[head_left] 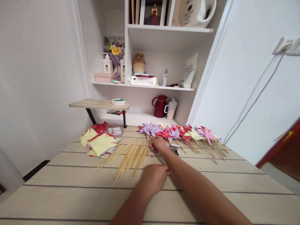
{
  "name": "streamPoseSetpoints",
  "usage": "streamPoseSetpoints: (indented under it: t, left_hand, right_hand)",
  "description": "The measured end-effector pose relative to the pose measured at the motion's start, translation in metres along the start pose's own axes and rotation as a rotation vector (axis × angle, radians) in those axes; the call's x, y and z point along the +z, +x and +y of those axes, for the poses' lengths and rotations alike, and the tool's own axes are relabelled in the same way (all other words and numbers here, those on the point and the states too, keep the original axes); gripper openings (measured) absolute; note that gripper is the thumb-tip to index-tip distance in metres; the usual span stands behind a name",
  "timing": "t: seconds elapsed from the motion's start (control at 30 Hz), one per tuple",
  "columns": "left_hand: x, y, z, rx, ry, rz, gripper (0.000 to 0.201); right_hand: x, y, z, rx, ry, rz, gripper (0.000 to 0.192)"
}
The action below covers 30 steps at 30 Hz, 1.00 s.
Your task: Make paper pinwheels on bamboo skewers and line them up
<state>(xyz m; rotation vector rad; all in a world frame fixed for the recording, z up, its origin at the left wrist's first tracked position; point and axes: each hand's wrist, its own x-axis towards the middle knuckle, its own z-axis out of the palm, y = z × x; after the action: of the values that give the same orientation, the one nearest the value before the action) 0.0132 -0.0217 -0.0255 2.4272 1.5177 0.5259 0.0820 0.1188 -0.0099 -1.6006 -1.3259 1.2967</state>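
Note:
My right hand (158, 144) reaches far across the table (70, 193) and grips the stick of a purple paper pinwheel (147, 128) at the left end of a row of finished pinwheels (187, 133) in red, purple, pink and yellow. My left hand (153, 178) rests on the table nearer to me, fingers curled, just right of a loose spread of bamboo sticks (127, 156). I cannot tell whether it holds anything. A pile of yellow and red cut paper squares (100, 142) lies left of the sticks.
A small clear box (114, 130) sits behind the paper pile. A low wooden riser (99, 104) with a round tin stands at the back left. Red jug (159, 106) and cup sit under white shelves. A wall with a cable runs along the right.

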Motion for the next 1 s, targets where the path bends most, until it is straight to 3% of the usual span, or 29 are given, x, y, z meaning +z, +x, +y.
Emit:
streamPoseSetpoints:
  t: [0.27, 0.6, 1.0]
  left_hand:
    - [0.005, 0.002, -0.003, -0.004, 0.024, -0.007, 0.032]
    - [0.0, 0.003, 0.001, -0.035, 0.031, -0.051, 0.033]
    - [0.001, 0.004, -0.001, -0.038, 0.019, -0.063, 0.032]
  right_hand:
    - [0.0, -0.003, 0.009, -0.125, -0.083, 0.077, 0.027]
    - [-0.014, -0.014, 0.018, -0.42, -0.462, 0.184, 0.013]
    - [0.003, -0.004, -0.003, -0.327, -0.738, 0.208, 0.04]
